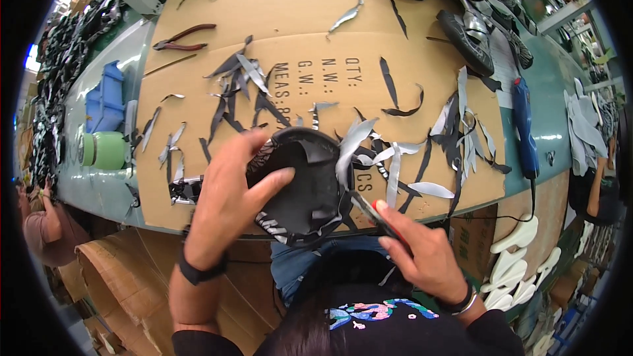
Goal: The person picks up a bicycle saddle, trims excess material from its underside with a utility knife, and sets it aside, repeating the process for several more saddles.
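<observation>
In front of me is a black hollow piece, shaped like a bicycle saddle turned underside up, with a zebra-patterned edge. My left hand is closed on its left rim, thumb over the inside and fingers at the outer side, partly hidden. A knife with a red and black handle is in my closed right hand. Its grey blade meets the right edge of the piece. A silver-grey strip curls up beside that edge, and I cannot tell if it is still attached.
Cut black and silver strips litter the cardboard sheet. Red-handled pliers lie far left, near a blue bin and a green jar. A blue corded tool lies right; black pieces pile up far right.
</observation>
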`<state>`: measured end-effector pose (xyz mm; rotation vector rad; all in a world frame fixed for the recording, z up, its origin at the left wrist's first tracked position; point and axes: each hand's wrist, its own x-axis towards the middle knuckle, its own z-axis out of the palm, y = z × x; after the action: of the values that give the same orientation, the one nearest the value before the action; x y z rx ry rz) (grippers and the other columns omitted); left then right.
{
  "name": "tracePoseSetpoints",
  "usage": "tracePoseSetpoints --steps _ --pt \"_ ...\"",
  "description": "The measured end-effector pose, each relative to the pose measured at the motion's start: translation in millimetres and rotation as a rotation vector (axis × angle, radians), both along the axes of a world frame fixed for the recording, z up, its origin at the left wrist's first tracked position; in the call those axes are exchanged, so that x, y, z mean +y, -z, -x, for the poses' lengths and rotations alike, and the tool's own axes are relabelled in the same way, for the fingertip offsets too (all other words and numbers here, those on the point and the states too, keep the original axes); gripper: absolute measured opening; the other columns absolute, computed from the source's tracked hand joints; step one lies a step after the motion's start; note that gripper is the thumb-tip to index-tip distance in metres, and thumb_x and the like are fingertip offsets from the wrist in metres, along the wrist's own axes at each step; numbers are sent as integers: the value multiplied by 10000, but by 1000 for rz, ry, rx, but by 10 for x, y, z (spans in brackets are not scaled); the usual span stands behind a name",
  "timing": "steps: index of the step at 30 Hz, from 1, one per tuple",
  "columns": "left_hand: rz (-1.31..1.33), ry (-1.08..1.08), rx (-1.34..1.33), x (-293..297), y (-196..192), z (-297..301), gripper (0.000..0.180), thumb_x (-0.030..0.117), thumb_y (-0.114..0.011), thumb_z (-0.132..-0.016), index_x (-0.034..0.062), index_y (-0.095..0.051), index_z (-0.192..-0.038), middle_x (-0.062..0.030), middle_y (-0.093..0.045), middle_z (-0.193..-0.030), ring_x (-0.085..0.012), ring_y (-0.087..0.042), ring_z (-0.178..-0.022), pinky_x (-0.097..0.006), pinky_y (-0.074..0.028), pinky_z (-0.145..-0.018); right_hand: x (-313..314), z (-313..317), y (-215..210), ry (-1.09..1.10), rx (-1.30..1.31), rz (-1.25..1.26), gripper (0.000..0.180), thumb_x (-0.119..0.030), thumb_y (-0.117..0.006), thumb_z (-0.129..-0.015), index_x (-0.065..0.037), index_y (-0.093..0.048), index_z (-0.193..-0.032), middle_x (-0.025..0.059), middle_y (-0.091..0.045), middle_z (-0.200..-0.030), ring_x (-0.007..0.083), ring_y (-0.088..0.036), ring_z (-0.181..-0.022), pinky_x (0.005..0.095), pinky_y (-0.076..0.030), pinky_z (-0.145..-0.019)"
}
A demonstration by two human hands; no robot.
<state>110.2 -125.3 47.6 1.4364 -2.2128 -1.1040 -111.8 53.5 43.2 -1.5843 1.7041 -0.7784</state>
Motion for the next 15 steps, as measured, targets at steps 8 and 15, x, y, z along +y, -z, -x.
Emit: tracePoseSetpoints --steps 8,15 --pt "-509 -182 326 232 76 -255 450 111 -739 -798 -19 -598 -1205 -66 -677 -1025 -138 -621 -924 -286 -499 -840 -289 117 267 -214 32 19 605 -153 -639 -891 -149 -403 -1448 145 -576 -681 338 -588 -599 428 -450 -523" --pt "-440 -470 482 751 59 -155 403 88 -716 -826 -34 -594 -1190 -79 -666 -1076 -143 -611 -966 -280 -479 -867 85 -98 241 -82 -233 -51 624 -111 -642 -900 -86 -354 -1453 238 -637 -797 440 -601 -667 470 -471 -580"
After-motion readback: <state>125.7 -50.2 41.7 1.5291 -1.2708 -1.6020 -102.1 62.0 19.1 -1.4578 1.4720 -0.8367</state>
